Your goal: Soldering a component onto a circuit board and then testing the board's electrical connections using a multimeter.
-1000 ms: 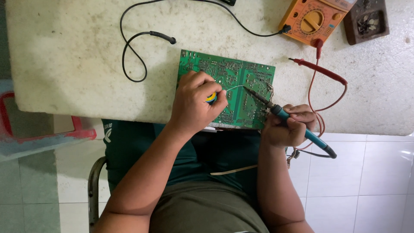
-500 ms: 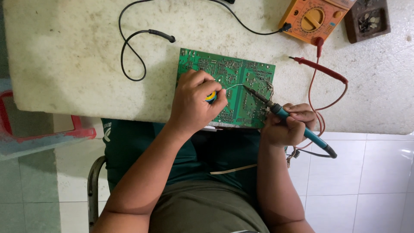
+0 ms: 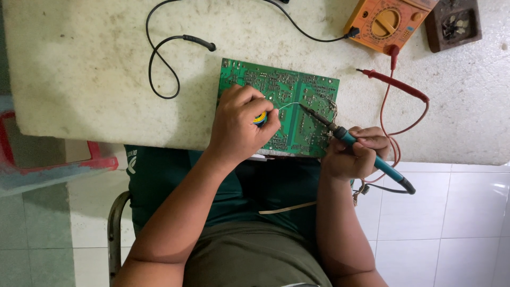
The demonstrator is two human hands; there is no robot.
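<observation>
Green circuit board (image 3: 287,101) lies at the table's (image 3: 95,64) near edge. Left hand (image 3: 241,125) curls shut around a solder spool (image 3: 260,118), wire arcing rightward; right hand (image 3: 353,151) pinches the soldering iron (image 3: 350,139), slanting up-left, tip meeting the wire.

- We look straight down from head height onto the green circuit board (image 3: 279,106), fairly near.
- Beyond the board lies the white table (image 3: 95,64).

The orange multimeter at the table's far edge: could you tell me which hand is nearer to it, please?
Right. The right hand, holding the soldering iron, sits below the orange multimeter; the left hand, on the green circuit board, lies farther off.
</observation>
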